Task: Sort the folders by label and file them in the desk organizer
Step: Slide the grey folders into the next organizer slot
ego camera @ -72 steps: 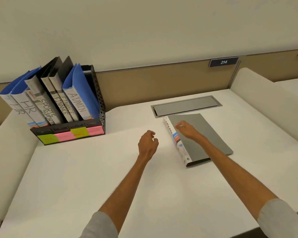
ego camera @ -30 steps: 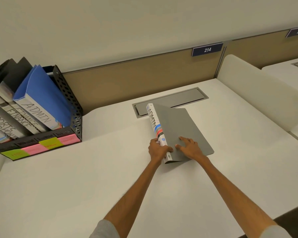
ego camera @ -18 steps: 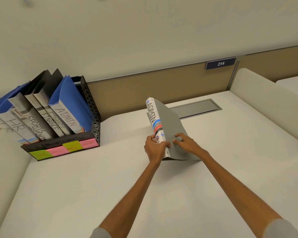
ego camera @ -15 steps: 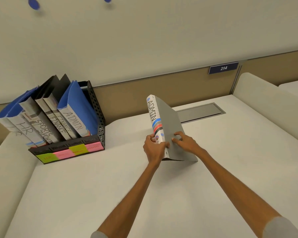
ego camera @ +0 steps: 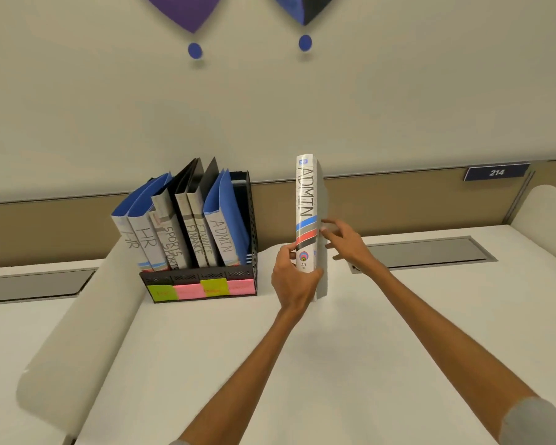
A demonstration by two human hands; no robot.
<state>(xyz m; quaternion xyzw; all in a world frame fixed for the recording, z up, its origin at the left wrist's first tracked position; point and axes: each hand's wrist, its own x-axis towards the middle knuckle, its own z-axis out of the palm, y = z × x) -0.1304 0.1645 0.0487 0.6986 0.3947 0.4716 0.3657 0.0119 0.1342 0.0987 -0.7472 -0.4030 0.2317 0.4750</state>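
Note:
A grey folder with a white spine marked ADMIN stands upright, spine toward me, just right of the organizer. My left hand grips the lower part of its spine. My right hand touches its right cover with spread fingers. The black mesh desk organizer stands at the back left with coloured sticky labels on its front. Inside it lean several folders marked HR, SPORTS, FINANCE and a blue ADMIN folder.
The white desk spreads in front of me. Rounded white dividers rise at the left and right. A grey cable hatch lies behind my right hand. A tan partition with plate 214 runs along the back.
The grey ADMIN folder has gone from lying flat on the desk to standing upright and lifted, carried left toward the organizer. My left hand took hold of its spine; my right hand now only steadies its cover.

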